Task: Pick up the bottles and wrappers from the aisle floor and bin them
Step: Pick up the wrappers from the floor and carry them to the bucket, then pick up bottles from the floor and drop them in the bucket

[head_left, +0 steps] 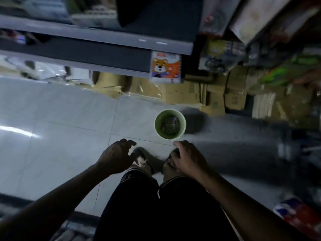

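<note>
- Below, green bin (170,124) stands upright on tiled aisle floor (69,119), mouth up, long axis vertical, just ahead of person's feet.
- Wrappers (169,125) lie crumpled in bin bottom; blurred, no clear direction.
- Left hand (116,156) hangs over floor, fingers loosely curled, holding nothing.
- Right hand (188,158) near bin rim, not touching, fingers relaxed, holding nothing.
- Cardboard boxes (182,91) line floor beyond bin, under grey shelf (97,38).
</note>
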Motion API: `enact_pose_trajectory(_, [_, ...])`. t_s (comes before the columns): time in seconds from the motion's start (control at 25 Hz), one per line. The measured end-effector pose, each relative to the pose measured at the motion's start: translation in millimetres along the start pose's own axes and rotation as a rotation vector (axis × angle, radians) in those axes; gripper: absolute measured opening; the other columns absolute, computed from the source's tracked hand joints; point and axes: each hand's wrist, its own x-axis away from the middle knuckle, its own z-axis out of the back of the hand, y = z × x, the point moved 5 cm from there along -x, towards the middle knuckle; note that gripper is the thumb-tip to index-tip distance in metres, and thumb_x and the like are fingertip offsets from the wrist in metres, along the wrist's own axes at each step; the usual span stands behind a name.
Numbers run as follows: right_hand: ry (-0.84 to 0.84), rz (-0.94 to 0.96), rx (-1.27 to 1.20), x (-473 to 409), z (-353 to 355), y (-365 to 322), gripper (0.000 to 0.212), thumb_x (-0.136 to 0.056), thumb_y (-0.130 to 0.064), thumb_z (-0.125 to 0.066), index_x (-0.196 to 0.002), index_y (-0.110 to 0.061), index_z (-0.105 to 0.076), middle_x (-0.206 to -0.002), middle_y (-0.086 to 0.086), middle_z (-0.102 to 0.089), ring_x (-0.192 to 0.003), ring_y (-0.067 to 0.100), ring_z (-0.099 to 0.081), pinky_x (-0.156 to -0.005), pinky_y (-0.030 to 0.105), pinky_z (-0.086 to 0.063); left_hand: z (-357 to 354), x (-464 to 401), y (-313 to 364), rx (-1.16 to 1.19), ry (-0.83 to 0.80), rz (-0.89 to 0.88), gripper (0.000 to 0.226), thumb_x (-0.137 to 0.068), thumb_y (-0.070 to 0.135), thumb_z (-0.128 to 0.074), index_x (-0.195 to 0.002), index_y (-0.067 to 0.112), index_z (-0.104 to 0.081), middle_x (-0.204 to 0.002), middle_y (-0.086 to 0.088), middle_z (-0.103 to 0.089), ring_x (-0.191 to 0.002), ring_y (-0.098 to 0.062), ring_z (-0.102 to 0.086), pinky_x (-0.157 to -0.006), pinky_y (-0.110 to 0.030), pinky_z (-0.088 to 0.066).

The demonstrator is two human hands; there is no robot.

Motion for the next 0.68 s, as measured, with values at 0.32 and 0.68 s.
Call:
enact_pose_trajectory(0.32, [-0.186,0.286,0.325,40.8,-30.9,-102.2,0.046,-0.100,-0.039,-0.046,-0.144,-0.027,-0.048,-0.148,-0.006,-0.045,-0.136,0.018,-0.043,-0.107,0.038,-0.042,-55.2,171.0,-109.3,0.294,0.185,0.370,0.048,-0.099,0.043,-0.056,-0.142,0.023,-0.055,-0.130,-0.001,-0.061,-0.114,-0.022,-0.063,-0.091,-0.035,-0.052])
enact_pose_trajectory(0.68, [-0.313,0.624,0.643,90.2,-112.8,-207.5,0.047,-0.099,-0.038,-0.050,-0.144,-0.022,-0.052,-0.143,-0.003,-0.052,-0.130,0.018,-0.050,-0.108,0.036,-0.042,-166.8,310.8,-158.8,0.687,0.283,0.713,0.050,-0.097,0.045,-0.050,-0.142,0.025,-0.054,-0.136,-0.001,-0.058,-0.120,-0.022,-0.059,-0.094,-0.037,-0.050])
